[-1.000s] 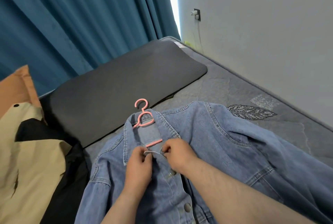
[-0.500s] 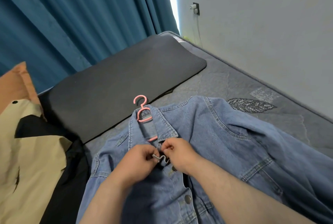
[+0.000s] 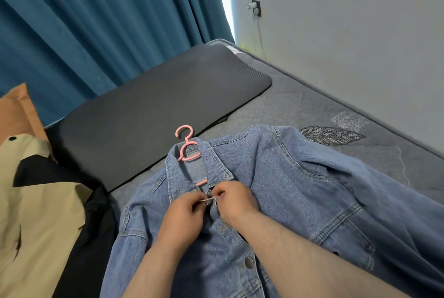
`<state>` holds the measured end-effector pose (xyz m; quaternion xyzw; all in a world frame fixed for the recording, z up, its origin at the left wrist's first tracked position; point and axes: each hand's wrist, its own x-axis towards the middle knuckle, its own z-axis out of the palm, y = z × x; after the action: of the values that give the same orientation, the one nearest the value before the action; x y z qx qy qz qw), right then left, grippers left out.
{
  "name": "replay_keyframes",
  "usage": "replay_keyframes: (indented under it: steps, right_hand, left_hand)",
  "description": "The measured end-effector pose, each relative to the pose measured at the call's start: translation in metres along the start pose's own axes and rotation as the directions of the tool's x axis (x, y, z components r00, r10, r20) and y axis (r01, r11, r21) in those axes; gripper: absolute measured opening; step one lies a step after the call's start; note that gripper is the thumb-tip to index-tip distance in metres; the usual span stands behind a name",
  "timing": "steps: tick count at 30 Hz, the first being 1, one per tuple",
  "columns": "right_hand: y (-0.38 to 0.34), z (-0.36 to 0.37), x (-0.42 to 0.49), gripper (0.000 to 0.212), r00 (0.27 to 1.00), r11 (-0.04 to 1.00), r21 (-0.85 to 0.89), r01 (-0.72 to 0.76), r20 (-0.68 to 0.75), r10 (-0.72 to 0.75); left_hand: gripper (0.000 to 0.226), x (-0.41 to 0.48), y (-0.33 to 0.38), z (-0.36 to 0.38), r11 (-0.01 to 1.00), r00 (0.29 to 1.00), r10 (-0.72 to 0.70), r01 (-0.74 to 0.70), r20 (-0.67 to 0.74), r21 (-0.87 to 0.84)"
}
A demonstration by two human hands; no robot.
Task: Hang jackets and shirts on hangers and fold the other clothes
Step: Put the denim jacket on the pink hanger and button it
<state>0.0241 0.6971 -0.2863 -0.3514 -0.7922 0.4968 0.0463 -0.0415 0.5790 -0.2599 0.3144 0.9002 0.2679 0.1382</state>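
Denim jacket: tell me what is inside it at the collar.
A pink hanger sits inside the denim jacket: its hook and neck loop show above the collar, and a short bit shows in the neck opening. Its shoulder arms are covered by denim. Both hands pinch the front edges below.

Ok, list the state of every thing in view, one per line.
denim jacket: lying on the bed, on the hanger, lower buttons undone
pink hanger: inside the jacket collar, hook sticking out
left hand: pinching the jacket's front edge at the top button
right hand: pinching the opposite edge there
beige and black garment: lying unfolded at the left
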Motion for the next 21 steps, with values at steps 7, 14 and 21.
replay_keyframes:
  steps: [7, 14, 21]
  right_hand:
    - [0.007, -0.003, 0.003, 0.026, 0.995, 0.893, 0.447, -0.049, 0.103, 0.003]
    - [0.012, -0.005, -0.002, 0.029, 0.993, 0.856, 0.516, -0.039, 0.118, -0.026]
    - [0.014, -0.006, -0.002, 0.035, 0.991, 0.870, 0.493, -0.001, 0.115, -0.064]
  left_hand:
    - [0.017, 0.010, 0.007, 0.001, 0.997, 0.993, -0.070, 0.070, 0.099, 0.013]
    - [0.020, 0.004, 0.007, 0.012, 0.969, 0.985, -0.169, 0.161, -0.029, -0.185]
    - [0.023, -0.001, 0.009, 0.021, 0.902, 0.942, -0.291, 0.212, -0.168, -0.375]
